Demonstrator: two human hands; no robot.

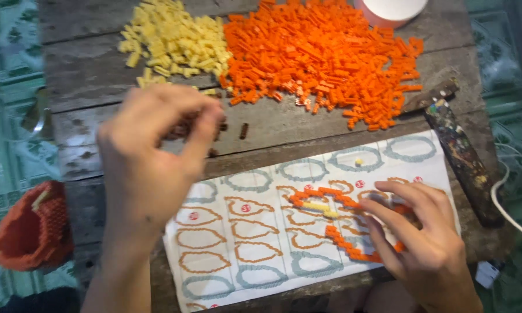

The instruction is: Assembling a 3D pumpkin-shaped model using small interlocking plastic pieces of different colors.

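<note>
Our left hand (151, 156) pinches small brown bricks (183, 127) between thumb and fingertips above the table's (87, 75) middle; how many, we cannot tell. Our right hand (420, 237) lies open, fingers pressing one orange brick outline (342, 235) on the instruction sheet (255, 232) at the near edge; the outline's long axis runs left to right. Two heaps lie along the far edge: one yellow pile (171, 37), one orange pile (325, 55).
</note>
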